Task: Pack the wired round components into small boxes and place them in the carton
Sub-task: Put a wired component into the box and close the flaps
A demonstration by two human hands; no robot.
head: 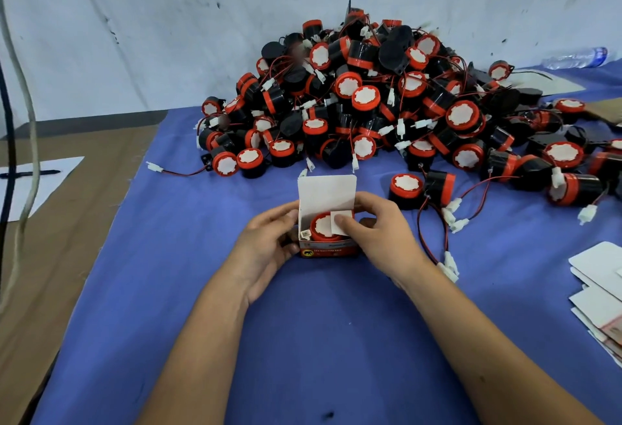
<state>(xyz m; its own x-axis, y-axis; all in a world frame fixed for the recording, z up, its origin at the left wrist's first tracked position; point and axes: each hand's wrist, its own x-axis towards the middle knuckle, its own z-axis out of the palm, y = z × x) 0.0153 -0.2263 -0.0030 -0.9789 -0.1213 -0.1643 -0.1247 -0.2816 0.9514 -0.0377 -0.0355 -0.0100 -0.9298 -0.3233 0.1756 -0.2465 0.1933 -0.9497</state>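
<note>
Head view: two hands closing a small box around one component, mid-pack.

Left hand (269, 242) grips the small box (328, 249) by its left wall to brace it; round component (323, 226) sits inside, red face up, lid flap upright. Right hand (377, 232) holds the right wall, thumb folding the side flap (341, 222) inward, likely ahead of the lid. Pile of components (370, 98) behind on blue cloth (303, 340), flat box blanks (599, 290) right, scuffed white wall (168, 20) behind. Carton not in view.
</note>
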